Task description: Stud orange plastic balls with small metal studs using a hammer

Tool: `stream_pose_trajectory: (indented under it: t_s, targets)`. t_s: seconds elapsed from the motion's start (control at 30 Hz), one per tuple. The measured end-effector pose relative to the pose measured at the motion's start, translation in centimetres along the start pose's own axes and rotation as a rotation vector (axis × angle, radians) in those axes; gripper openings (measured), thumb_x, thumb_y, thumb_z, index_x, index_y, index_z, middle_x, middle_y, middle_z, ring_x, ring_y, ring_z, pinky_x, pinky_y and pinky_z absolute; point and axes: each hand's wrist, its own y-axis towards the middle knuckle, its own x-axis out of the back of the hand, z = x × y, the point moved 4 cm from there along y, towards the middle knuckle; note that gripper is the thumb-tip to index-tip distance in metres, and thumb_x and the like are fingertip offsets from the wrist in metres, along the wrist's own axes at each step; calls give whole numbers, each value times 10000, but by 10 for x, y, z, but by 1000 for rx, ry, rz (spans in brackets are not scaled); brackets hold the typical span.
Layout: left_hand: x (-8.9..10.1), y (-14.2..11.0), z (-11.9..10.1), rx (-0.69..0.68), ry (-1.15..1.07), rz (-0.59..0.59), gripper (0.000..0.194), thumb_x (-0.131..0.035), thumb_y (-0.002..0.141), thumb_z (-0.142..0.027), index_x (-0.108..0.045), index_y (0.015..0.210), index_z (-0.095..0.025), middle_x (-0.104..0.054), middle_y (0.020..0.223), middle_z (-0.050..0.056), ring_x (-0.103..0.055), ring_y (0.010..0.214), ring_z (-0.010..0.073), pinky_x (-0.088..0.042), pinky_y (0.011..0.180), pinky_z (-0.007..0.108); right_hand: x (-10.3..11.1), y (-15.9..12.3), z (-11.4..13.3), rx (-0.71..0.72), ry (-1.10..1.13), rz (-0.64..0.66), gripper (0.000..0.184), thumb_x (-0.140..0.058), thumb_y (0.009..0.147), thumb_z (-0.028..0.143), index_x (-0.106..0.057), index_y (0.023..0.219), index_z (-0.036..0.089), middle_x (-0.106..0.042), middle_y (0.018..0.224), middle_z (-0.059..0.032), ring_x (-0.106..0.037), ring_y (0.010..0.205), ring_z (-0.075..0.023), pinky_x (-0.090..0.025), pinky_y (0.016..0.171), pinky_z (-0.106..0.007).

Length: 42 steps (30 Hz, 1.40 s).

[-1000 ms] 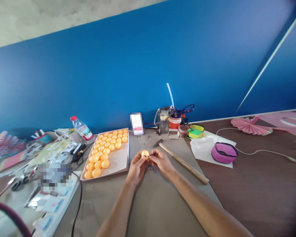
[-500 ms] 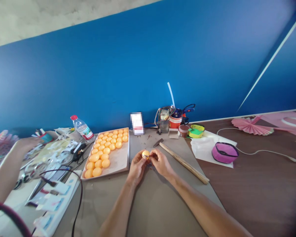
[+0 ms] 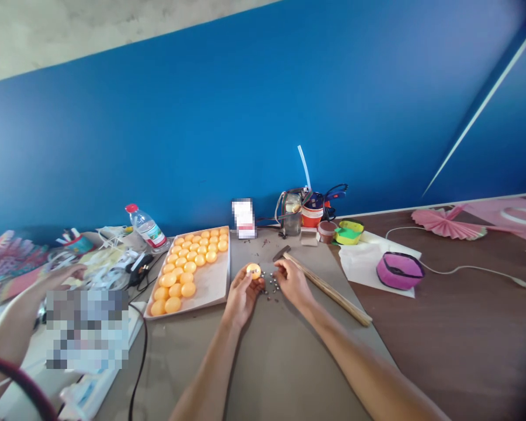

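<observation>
Orange ball [image 3: 253, 270] sits between clamped left fingers [image 3: 246, 282]; whether right fingers [image 3: 283, 265] meet is unclear

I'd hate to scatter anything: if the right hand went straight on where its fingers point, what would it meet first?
Probably the small metal pieces beside the right hand, then the orange ball in the left hand. Height is unclear, so it may pass over the pieces.
</observation>
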Motion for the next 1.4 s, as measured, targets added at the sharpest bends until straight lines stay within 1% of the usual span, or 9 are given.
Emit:
stream_pose_trajectory:
  t_s: [0.07, 0.17, 0.33, 0.5, 0.67, 0.8, 1.0, 1.2, 1.4]
  targets:
    - [3, 1, -1, -11, -36, -20, 350, -647, 722, -255, -549, 1056, -218, -643, 860, 24, -603, 680, 114, -460, 684, 257, 4, 3, -8, 30, -149, -25, 216, -458, 697, 107, -595, 854, 165, -597, 839, -67, -559, 773, -170, -441, 749, -304]
    - [5, 2, -3, -27, -63, -29, 375, -648, 719, -251, -537, 1076, -224, -647, 851, 27, -614, 708, 123, -467, 710, 266, 2, 3, -16, 31, -285, 33, 221, -469, 714, 102, -618, 857, 179, -602, 891, -71, -566, 816, -170, -433, 787, -290]
    - [5, 2, -3, -35, -60, -38, 343, -655, 716, -250, -545, 1039, -212, -645, 856, 24, -613, 708, 114, -469, 725, 266, 1, 3, -15, 64, -322, 36, 220, -457, 743, 106, -626, 869, 166, -609, 901, -75, -560, 894, -182, -414, 841, -283]
    - [8, 3, -1, -24, -28, -69, 323, -669, 702, -231, -545, 1000, -211, -644, 829, 12, -612, 666, 106, -471, 687, 256, 8, 4, -5, 37, -420, 32, 220, -429, 782, 121, -612, 894, 174, -623, 937, -73, -571, 881, -168, -399, 802, -257]
    - [10, 4, -3, -77, -28, -59, 301, -661, 713, -229, -547, 991, -218, -644, 826, 7, -612, 662, 101, -472, 689, 256, 14, -1, 8, -28, -713, 151, 188, -420, 831, 198, -607, 857, 184, -632, 973, -85, -582, 883, -188, -356, 777, -295]
    - [10, 4, -5, -112, -23, -56, 303, -666, 708, -232, -556, 990, -217, -644, 840, 10, -610, 661, 99, -473, 686, 257, 17, -2, 8, -115, -848, 273, 230, -413, 849, 257, -618, 881, 157, -625, 972, -128, -596, 847, -199, -338, 769, -320]
    - [10, 5, -7, -142, -10, -42, 303, -665, 706, -224, -565, 992, -220, -645, 855, 12, -609, 660, 101, -473, 682, 261, 24, 0, 7, -166, -899, 328, 280, -415, 845, 317, -629, 898, 144, -639, 919, -141, -611, 834, -235, -345, 766, -358]
    - [9, 4, -4, -87, -58, -58, 293, -652, 723, -260, -568, 997, -201, -651, 838, 30, -624, 693, 124, -478, 710, 277, 27, 0, 8, -221, -893, 398, 276, -465, 818, 346, -609, 928, 138, -659, 887, -149, -618, 871, -246, -384, 768, -345]
    - [5, 4, 0, -24, -141, -35, 331, -602, 763, -321, -549, 1063, -190, -656, 855, 53, -634, 775, 154, -477, 781, 302, 23, -3, 12, -180, -879, 461, 221, -456, 785, 143, -584, 964, 125, -666, 866, -154, -633, 852, -245, -421, 723, -318]
